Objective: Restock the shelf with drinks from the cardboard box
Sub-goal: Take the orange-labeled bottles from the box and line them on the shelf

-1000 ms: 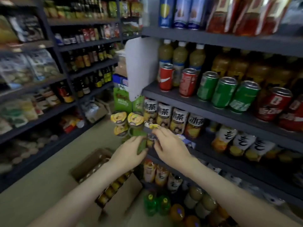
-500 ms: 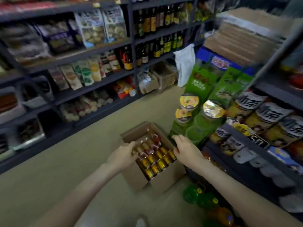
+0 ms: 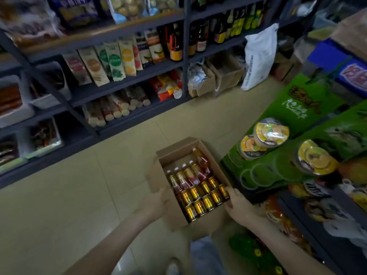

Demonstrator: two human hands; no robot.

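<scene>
An open cardboard box [image 3: 168, 213] stands on the floor in front of me. Its near half holds several gold cans [image 3: 200, 197]; behind them lie several red-labelled bottles [image 3: 188, 175]. My left hand [image 3: 155, 204] grips the box's left wall. On the opposite side, my right hand [image 3: 238, 207] curls over the right rim beside the cans. The dark drinks shelf [image 3: 325, 245] runs along my right, with bottles on it blurred.
A green cardboard display [image 3: 278, 171] with lidded cups stands right behind the box. Green bottles [image 3: 248, 247] sit low by my right arm. Across the tan floor [image 3: 79, 195] is a snack shelf [image 3: 119, 86]. A white bag [image 3: 258, 56] and open cartons stand further down the aisle.
My view swung from the drinks shelf down to the box. Both hands left the shelf; the left hand moved from over the bottles to the box's left wall, the right stays at the right rim.
</scene>
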